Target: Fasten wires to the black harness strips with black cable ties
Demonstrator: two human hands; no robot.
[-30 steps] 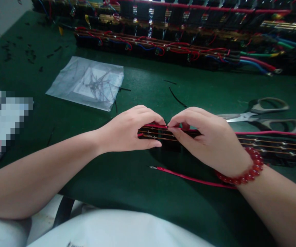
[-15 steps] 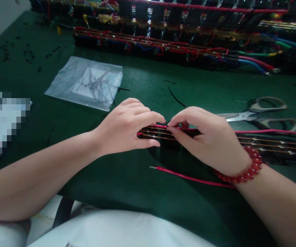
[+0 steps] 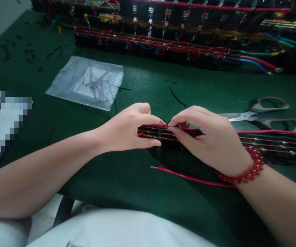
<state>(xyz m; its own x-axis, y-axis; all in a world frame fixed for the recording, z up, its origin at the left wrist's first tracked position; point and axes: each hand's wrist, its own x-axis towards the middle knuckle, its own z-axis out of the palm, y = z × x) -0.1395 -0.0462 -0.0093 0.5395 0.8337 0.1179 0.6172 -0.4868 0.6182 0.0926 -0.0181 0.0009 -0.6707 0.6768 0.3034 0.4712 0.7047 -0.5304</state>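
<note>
A black strip with thin copper rods along its top lies across the green table, and a red wire follows its far side. My left hand is wrapped over the strip's left end, thumb on the near side, index fingertip at the red wire. Right against that fingertip, my right hand pinches thumb and index together at the wire. A tiny dark end, seemingly a thin black tie, shows between the fingertips; most of it is hidden. Nearer me lies a red cable with a bare metal tip.
Scissors lie beyond my right hand. A clear plastic bag of thin dark strips is at the far left, with loose black strips to its right. Wired black assemblies line the back. A pixelated object sits at left.
My left index finger has come down and right to the red wire beside my right fingertips; its other fingers have curled. My right hand keeps its pinch in nearly the same place.
</note>
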